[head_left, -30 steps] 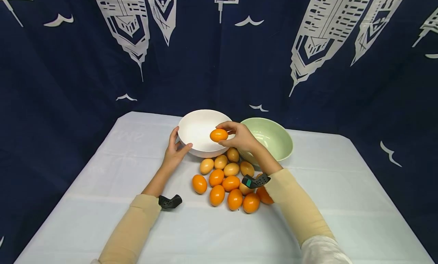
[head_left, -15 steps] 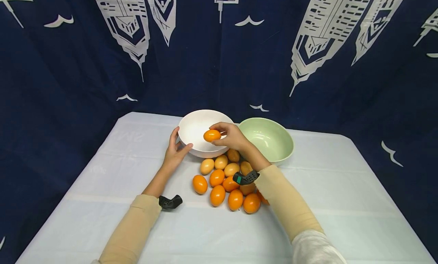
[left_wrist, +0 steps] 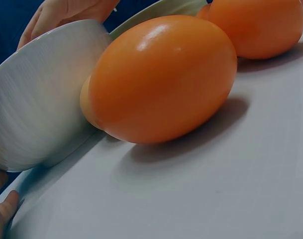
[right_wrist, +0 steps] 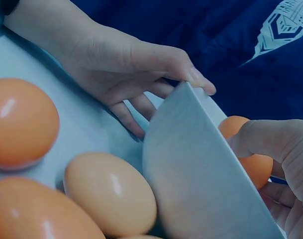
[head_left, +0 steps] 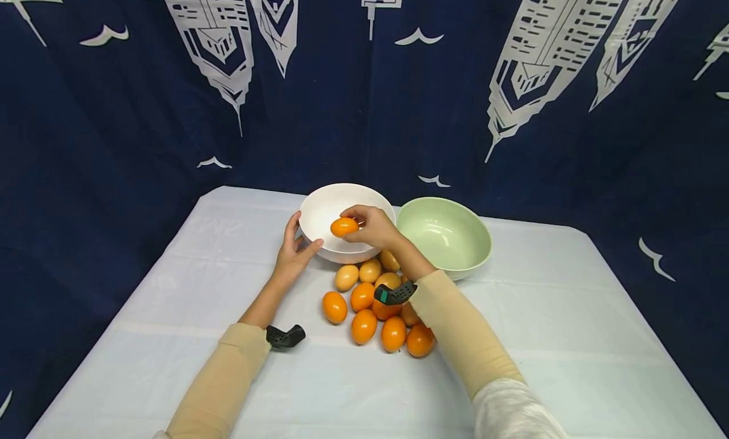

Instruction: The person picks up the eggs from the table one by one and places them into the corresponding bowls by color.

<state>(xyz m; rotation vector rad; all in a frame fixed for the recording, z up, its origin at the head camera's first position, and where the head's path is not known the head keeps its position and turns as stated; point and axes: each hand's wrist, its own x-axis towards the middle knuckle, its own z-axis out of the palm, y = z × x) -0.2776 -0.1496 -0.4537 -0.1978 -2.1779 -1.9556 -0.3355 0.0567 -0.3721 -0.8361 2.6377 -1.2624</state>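
My left hand point(head_left: 289, 259) grips the near left side of a white bowl point(head_left: 316, 212). In the right wrist view, that hand's thumb lies over the rim and its other fingers are against the outer wall. Inside the bowl's opening, my right hand point(head_left: 373, 227) pinches an orange egg point(head_left: 344, 227) between thumb and fingers. The right wrist view shows this egg partly hidden behind the bowl wall point(right_wrist: 201, 164) and the thumb. Just in front of the bowl lie several paler tan eggs point(head_left: 346, 278), with several orange eggs point(head_left: 364, 326) nearer to me.
A light green bowl point(head_left: 447, 236) stands to the right of the white one, under my right forearm's far side. My right sleeve point(head_left: 461, 328) covers part of the egg group. White cloth point(head_left: 171, 312) covers the table, and a dark blue printed curtain point(head_left: 342, 123) hangs behind.
My right hand has moved left with the orange egg, from the white bowl's right side to nearer its middle. The left hand keeps its hold on the bowl.
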